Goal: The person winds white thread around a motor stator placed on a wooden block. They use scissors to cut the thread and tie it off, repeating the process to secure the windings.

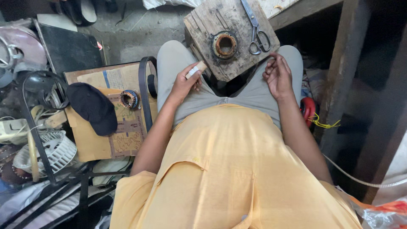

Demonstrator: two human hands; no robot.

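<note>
Down at the person's left thigh, the left hand [184, 82] pinches a small pale roll [196, 70], its fingers closed around it so that one end sticks out toward the wooden block [203, 21]. What the roll is made of cannot be told; it looks like tape or folded paper. The right hand [277, 76] rests on the right thigh with fingers loosely curled and thumb near the fingertips; whether it pinches anything fine cannot be told.

Between the knees stands the worn wooden block, tilted, its edge just beyond both hands. On it lies a rusty round motor stator [224, 45] with a hollow centre, and just beside that a pair of scissors [255, 29], blades shut, handles toward the right hand.

To the person's left, flattened cardboard [95, 144] lies on the floor. On it sit a dark cap [93, 108] and a small copper-wound coil [128, 99], well apart from the left hand. A white fan guard [55, 152] lies farther left among clutter.
</note>
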